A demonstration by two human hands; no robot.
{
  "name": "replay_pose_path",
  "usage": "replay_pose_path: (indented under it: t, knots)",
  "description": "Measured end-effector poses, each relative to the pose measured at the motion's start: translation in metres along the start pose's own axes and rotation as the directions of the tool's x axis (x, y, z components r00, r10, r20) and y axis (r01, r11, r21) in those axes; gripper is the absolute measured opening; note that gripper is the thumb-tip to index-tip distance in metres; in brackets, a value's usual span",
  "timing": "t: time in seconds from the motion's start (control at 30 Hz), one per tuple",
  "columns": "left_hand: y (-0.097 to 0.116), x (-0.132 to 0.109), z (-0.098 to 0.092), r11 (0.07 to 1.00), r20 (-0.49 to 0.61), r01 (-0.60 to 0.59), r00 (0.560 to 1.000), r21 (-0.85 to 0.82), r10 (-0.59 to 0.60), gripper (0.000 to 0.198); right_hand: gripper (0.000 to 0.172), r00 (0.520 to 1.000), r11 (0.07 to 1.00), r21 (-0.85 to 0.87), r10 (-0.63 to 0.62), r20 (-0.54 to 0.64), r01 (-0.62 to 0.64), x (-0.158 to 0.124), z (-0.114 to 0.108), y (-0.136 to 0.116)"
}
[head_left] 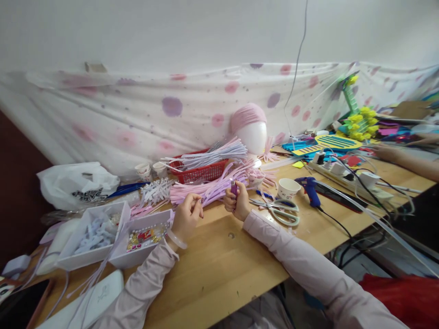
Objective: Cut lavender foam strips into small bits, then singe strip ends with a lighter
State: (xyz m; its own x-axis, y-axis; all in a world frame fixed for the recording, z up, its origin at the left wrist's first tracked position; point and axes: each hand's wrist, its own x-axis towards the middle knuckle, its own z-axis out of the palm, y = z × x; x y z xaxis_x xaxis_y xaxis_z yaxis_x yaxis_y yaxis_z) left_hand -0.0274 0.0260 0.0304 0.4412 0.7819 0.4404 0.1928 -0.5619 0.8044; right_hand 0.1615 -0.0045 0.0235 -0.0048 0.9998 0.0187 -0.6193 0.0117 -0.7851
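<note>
Above the light wooden desk (219,265), the right hand (238,203) wraps its fingers around a small purple plastic lighter (233,187), upright so its top is free. Just beside it, the left hand (187,217) pinches something thin, maybe a pink strip end (201,199), with 2 fingers.

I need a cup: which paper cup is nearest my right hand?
The cup by the scissors and blue glue gun, beside your right hand; the other two cups stand left of the red basket.
</note>
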Motion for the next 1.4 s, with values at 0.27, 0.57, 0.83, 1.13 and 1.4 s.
replay_pose_path:
  t: [0.27,0.57,0.83,1.13,1.4]
  knots:
    - [0.007,0.000,0.004,0.970,0.110,0.134,0.987,-0.204,-0.114,0.020,0.034,0.984,0.962,-0.233,-0.162,-0.071,0.142,-0.004,0.011,0.002]
    - [0.016,-0.012,0.032,0.904,0.442,0.358,0.867,-0.235,-0.229,0.037,0.036,0.993,0.934,-0.339,-0.091,0.077,0.112,-0.013,0.022,0.014]
    - [0.043,0.006,-0.024,0.846,-0.100,-0.219,0.948,0.487,0.303,0.017,0.037,0.994,0.937,-0.345,-0.022,0.107,0.058,-0.011,0.017,0.012]
    - [0.049,0.022,-0.069,0.627,0.288,-0.404,0.915,0.666,0.284,0.027,0.046,0.812,0.927,-0.316,0.340,0.475,-0.204,-0.010,0.002,-0.001]
    - [0.059,0.023,-0.095,0.903,0.404,-0.167,0.915,0.396,-0.008,0.032,0.038,0.925,0.985,-0.146,0.143,0.352,-0.097,-0.005,-0.005,-0.008]
